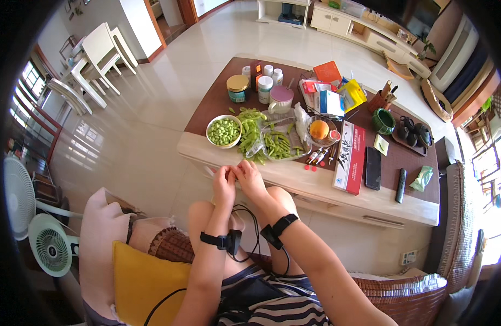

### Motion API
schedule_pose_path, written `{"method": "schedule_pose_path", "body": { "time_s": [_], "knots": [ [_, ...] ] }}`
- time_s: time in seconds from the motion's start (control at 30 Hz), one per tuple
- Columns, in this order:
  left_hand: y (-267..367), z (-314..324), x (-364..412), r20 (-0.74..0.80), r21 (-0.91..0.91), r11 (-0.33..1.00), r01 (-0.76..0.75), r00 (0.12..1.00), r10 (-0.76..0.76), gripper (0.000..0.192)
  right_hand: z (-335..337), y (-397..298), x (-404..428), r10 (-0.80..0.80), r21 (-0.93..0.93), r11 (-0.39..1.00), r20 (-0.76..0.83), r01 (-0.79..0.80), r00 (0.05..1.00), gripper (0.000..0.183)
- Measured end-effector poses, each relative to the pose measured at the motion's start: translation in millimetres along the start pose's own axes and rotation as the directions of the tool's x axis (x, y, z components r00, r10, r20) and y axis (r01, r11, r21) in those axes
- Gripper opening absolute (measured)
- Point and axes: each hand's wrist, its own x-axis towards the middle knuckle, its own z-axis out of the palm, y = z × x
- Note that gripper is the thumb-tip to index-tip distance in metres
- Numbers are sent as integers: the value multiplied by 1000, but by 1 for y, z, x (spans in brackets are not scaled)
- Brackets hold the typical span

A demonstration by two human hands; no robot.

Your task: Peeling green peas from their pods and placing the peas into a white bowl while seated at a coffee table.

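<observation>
My left hand (225,185) and my right hand (249,178) meet at the fingertips, over my knees by the near edge of the coffee table (201,147). The fingers are curled together, and whatever may be between them is hidden. Just beyond, green pods (248,126) lie heaped on the table, with more pods (278,144) in a clear plastic tray to the right. A white bowl (224,131) of shelled green beans stands at the left. A crumpled clear plastic bag (255,148) lies between the heap and the tray.
Behind are a gold-lidded jar (237,89), bottles, and a mug (280,99) with a pink lid. To the right are an orange fruit (319,129) in a glass bowl, a red and white box (349,157), a phone (372,168) and a remote control (401,185). A black cable (256,232) hangs between my forearms.
</observation>
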Motion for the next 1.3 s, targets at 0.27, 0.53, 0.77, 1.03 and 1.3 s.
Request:
{"method": "schedule_pose_path", "body": {
  "time_s": [0.27, 0.53, 0.77, 1.03, 1.3],
  "knots": [
    [23, 3, -4, -42, -68, 997, 38, 998, -41, 9, -2, -5, 3, 157, 92, 983, 11, -157, 988, 20],
    [14, 9, -6, 38, -382, 903, 198, 979, -199, 16, -5, 10, 9, 348, 223, 918, -50, -329, 936, 22],
    [6, 8, -1, 59, -718, 613, 329, 907, -417, 16, -15, 6, 13, 519, 799, 492, 49, -345, 854, 23],
    [37, 30, 50, -15, -136, 991, 18, 1000, -20, 20, -30, 5, 10, 578, 855, 451, -60, -257, 814, 23],
    [42, 31, 72, 23, 263, 880, -396, 914, 405, 22, -38, 0, 14, 558, 833, 464, -11, -301, 830, 24]
  ]
}}
